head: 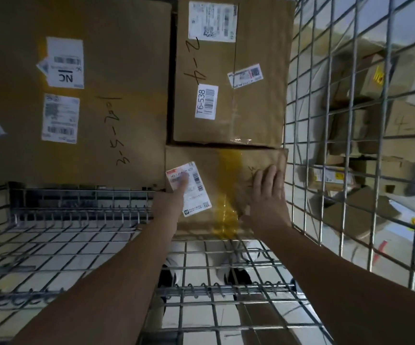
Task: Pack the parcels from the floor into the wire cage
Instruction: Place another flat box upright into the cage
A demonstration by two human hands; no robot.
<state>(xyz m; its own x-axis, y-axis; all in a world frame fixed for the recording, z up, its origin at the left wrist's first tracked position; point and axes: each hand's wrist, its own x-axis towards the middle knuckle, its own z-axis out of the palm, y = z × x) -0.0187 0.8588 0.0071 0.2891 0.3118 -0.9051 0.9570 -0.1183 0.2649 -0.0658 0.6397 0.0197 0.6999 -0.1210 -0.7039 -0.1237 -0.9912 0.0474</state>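
Both flat hands, left [176,192], right [267,192], press parcel [226,185] on wire cage [77,235] floor.

Blurred parcels [365,150] beyond the cage wall [308,95].

Your wire cage [77,235] carries the load: a grid floor with a mesh wall on your right. Three cardboard parcels sit inside it. The large parcel [116,58] marked "3-5-201" fills the left, the parcel labelled T6-538 [256,100] stands just beside it, and the yellow-taped parcel [226,175] lies on the grid in front of that one, touching the mesh wall. Beyond the mesh, more boxes [373,150] lie piled on the floor.
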